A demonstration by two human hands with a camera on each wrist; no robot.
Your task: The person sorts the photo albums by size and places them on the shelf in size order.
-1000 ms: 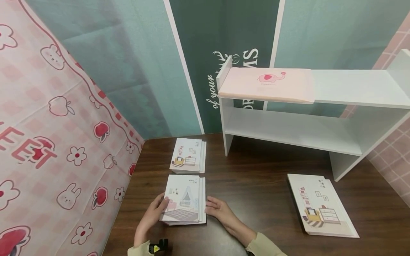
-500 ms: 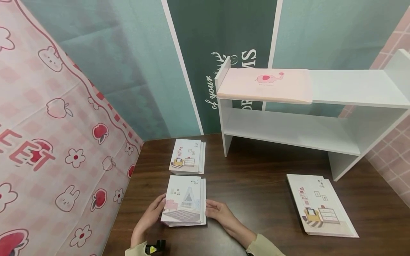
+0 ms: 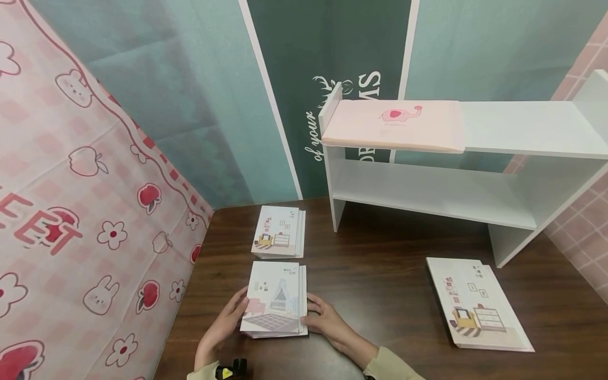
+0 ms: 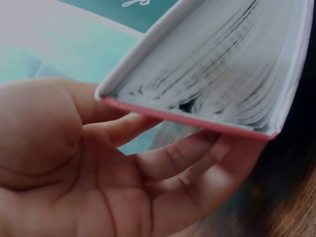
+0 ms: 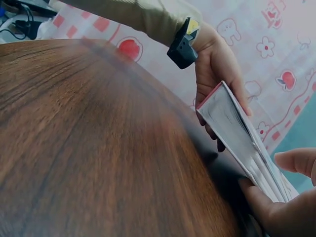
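A white photo album (image 3: 271,298) with a drawn room on its cover lies between my hands in the head view. My left hand (image 3: 225,322) grips its left, spine side. In the left wrist view, that hand's fingers (image 4: 197,168) curl under the red spine (image 4: 187,120), and the fanned pages show at the album's end. The right wrist view has the left thumb over the top cover. My right hand (image 3: 330,322) pinches the opposite edge, with the right thumb (image 5: 296,160) above and a finger (image 5: 256,197) lower down. The fingertips under the album are partly hidden.
Behind it lies a similar album (image 3: 277,232) with a yellow armchair drawing. Another such album (image 3: 477,303) is at the right. A white two-tier shelf (image 3: 434,198) stands at the back right, with a pink elephant-print item (image 3: 394,124) on top. The table (image 3: 380,285) is dark wood.
The held album has shifted very slightly toward me and to the right. My right thumb has come up onto the album's right edge. The other albums stay in place.
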